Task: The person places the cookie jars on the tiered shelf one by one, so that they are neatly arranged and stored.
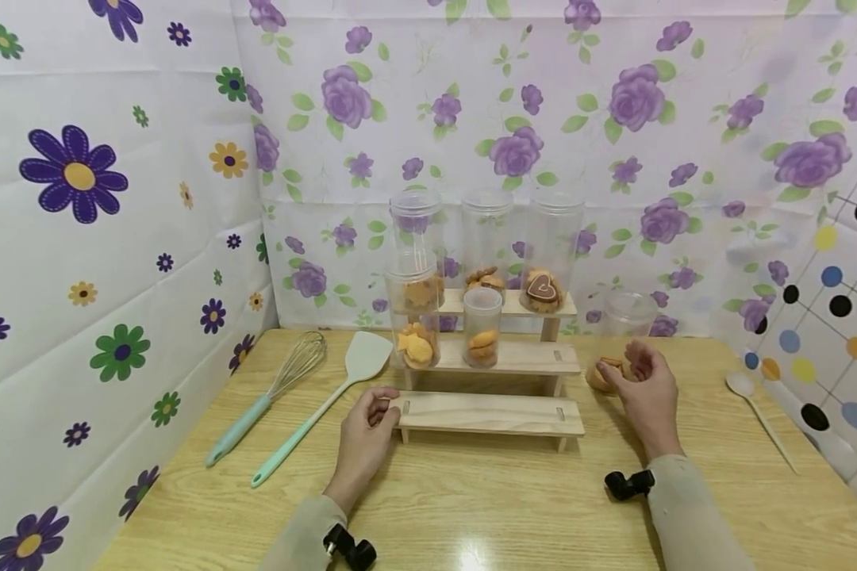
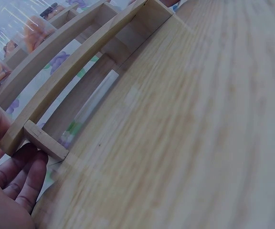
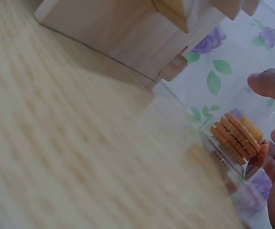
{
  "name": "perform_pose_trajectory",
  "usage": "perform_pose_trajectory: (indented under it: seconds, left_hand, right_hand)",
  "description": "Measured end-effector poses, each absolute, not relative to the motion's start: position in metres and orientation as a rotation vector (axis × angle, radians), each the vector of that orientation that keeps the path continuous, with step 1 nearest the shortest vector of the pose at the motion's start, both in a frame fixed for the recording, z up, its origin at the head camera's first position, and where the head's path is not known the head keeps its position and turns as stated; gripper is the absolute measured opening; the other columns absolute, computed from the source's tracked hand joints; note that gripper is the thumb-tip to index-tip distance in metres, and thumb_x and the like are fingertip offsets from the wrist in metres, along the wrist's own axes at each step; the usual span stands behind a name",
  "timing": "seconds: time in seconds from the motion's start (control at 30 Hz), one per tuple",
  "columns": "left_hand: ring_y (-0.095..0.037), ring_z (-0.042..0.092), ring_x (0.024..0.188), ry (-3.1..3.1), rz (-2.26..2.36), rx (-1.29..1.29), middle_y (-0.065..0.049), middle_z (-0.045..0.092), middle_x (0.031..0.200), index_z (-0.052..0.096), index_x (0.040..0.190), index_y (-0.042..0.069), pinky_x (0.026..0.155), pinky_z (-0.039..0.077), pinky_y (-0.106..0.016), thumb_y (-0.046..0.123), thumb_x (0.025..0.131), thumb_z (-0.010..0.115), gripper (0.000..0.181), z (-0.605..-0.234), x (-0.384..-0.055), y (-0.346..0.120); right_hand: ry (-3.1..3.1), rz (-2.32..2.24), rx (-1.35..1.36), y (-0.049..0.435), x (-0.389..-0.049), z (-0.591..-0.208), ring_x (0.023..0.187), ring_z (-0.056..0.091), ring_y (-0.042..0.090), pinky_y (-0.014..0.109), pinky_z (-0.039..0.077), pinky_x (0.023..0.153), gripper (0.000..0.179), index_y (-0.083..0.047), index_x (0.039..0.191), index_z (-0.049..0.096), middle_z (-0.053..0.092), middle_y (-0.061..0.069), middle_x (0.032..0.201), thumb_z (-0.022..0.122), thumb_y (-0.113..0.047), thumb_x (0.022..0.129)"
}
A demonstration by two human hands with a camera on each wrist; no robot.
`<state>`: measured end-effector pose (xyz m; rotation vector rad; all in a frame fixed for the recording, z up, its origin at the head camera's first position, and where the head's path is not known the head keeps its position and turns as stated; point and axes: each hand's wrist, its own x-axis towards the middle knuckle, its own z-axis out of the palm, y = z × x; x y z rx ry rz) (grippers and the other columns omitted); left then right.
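A three-step wooden stand (image 1: pixel 489 411) bears clear jars of cookies. My left hand (image 1: pixel 366 432) grips the left end of its lowest step; in the left wrist view the fingers (image 2: pixel 32 179) curl beneath the board. My right hand (image 1: pixel 650 392) is at a clear jar (image 1: pixel 630 311) on the table, right of the stand. Its thumb and fingers are spread beside the jar; firm contact cannot be made out. Stacked round cookies (image 3: pixel 235 138) lie in that jar's bottom. A tall jar (image 1: pixel 402 297) and a short jar (image 1: pixel 482 305) stand on the middle step.
Three tall jars, among them one with a heart cookie (image 1: pixel 543 289), line the top step. A whisk (image 1: pixel 278 388) and a spatula (image 1: pixel 367 357) lie left of the stand. At the right lies a white spoon (image 1: pixel 741 385). Flowered cloth (image 1: pixel 414 103) hangs behind.
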<state>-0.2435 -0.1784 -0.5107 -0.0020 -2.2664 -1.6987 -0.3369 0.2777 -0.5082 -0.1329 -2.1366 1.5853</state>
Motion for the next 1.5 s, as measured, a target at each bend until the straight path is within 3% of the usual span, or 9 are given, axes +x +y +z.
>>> perform_pose_trajectory:
  seconds: [0.23, 0.53, 0.73, 0.87, 1.03, 1.13, 1.27, 1.5]
  left_hand:
    - [-0.015, 0.069, 0.094, -2.257, -1.69, -0.004, -0.005, 0.079, 0.106, 0.075, 0.128, 0.017, 0.083, 0.054, -0.023, 0.012, 0.108, 0.069, 0.022, -0.511, -0.242, -0.179]
    - [-0.016, 0.069, 0.093, -2.255, -1.712, -0.001, -0.006, 0.078, 0.107, 0.075, 0.128, 0.018, 0.081, 0.053, -0.024, 0.012, 0.109, 0.069, 0.021, -0.51, -0.241, -0.179]
    - [-0.015, 0.069, 0.093, -2.25, -1.71, 0.002, -0.006, 0.079, 0.107, 0.075, 0.127, 0.017, 0.082, 0.053, -0.023, 0.012, 0.108, 0.069, 0.021, -0.509, -0.241, -0.178]
    - [-0.015, 0.069, 0.093, -2.255, -1.706, -0.001, -0.006, 0.079, 0.106, 0.075, 0.127, 0.018, 0.082, 0.054, -0.023, 0.011, 0.108, 0.069, 0.022, -0.51, -0.241, -0.178]
    - [-0.017, 0.07, 0.094, -2.252, -1.711, -0.017, -0.006, 0.079, 0.107, 0.075, 0.128, 0.018, 0.083, 0.054, -0.024, 0.012, 0.108, 0.069, 0.021, -0.509, -0.241, -0.178]
    - [-0.018, 0.07, 0.093, -2.252, -1.714, -0.025, -0.006, 0.079, 0.107, 0.075, 0.128, 0.018, 0.082, 0.054, -0.024, 0.012, 0.109, 0.069, 0.021, -0.508, -0.241, -0.178]
    - [-0.018, 0.07, 0.093, -2.25, -1.716, -0.023, -0.006, 0.079, 0.107, 0.075, 0.129, 0.017, 0.082, 0.053, -0.024, 0.012, 0.109, 0.069, 0.021, -0.508, -0.241, -0.178]
    - [-0.017, 0.07, 0.093, -2.252, -1.715, -0.018, -0.006, 0.079, 0.106, 0.075, 0.128, 0.018, 0.082, 0.054, -0.023, 0.012, 0.109, 0.069, 0.021, -0.509, -0.24, -0.178]
  right_hand:
    - [-2.084, 1.61, -0.139, 0.28, -0.333, -0.492, 0.143, 0.057, 0.026, 0.031, 0.044, 0.122, 0.071, -0.008, 0.152, 0.059, 0.061, 0.007, 0.147, 0.093, -0.032, 0.094]
    - [-2.063, 1.54, -0.091, 0.278, -0.327, -0.468, 0.133, 0.058, 0.018, 0.032, 0.045, 0.119, 0.071, -0.01, 0.154, 0.061, 0.063, 0.005, 0.144, 0.092, -0.033, 0.095]
    - [-2.012, 1.529, -0.042, 0.274, -0.324, -0.449, 0.124, 0.06, 0.016, 0.023, 0.047, 0.111, 0.063, -0.012, 0.148, 0.065, 0.065, -0.003, 0.132, 0.093, -0.027, 0.094]
    - [-1.983, 1.53, 0.007, 0.27, -0.319, -0.436, 0.124, 0.061, 0.015, 0.018, 0.048, 0.109, 0.067, -0.012, 0.153, 0.064, 0.065, -0.003, 0.135, 0.093, -0.023, 0.094]
    - [-1.935, 1.517, 0.103, 0.264, -0.311, -0.419, 0.124, 0.063, 0.01, 0.016, 0.049, 0.104, 0.057, -0.004, 0.141, 0.065, 0.065, 0.004, 0.123, 0.093, -0.018, 0.093]
    - [-1.904, 1.517, 0.151, 0.259, -0.306, -0.409, 0.119, 0.064, 0.012, 0.016, 0.049, 0.097, 0.057, -0.004, 0.142, 0.066, 0.064, 0.006, 0.117, 0.093, -0.015, 0.093]
    - [-1.901, 1.53, 0.194, 0.249, -0.302, -0.4, 0.117, 0.065, 0.015, 0.016, 0.049, 0.096, 0.064, -0.011, 0.15, 0.066, 0.068, 0.004, 0.126, 0.093, -0.013, 0.093]
    - [-1.924, 1.559, 0.266, 0.229, -0.298, -0.391, 0.109, 0.062, 0.02, 0.02, 0.049, 0.093, 0.06, -0.009, 0.146, 0.068, 0.07, -0.004, 0.127, 0.094, -0.013, 0.092]
